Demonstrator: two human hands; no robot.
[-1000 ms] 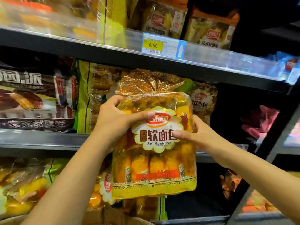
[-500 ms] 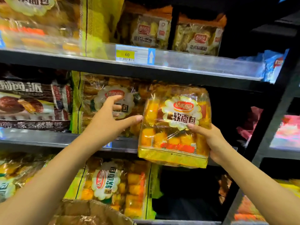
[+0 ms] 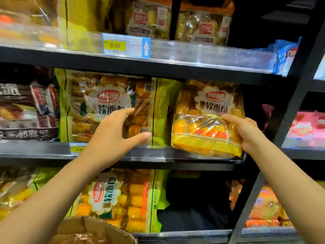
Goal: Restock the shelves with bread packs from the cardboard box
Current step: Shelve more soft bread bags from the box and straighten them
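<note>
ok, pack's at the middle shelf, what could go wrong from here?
The bread pack seems to overhang the shelf lip, with only the right hand gripping its lower corner; released early, it may tip out. The open left hand is at the neighbouring pack; a push could squash it.

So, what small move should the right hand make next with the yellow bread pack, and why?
Probably push the bread pack back onto the middle shelf until its base sits fully on it. The right hand grips its lower right side, and its yellow bottom edge overhangs the shelf's front lip.
</note>
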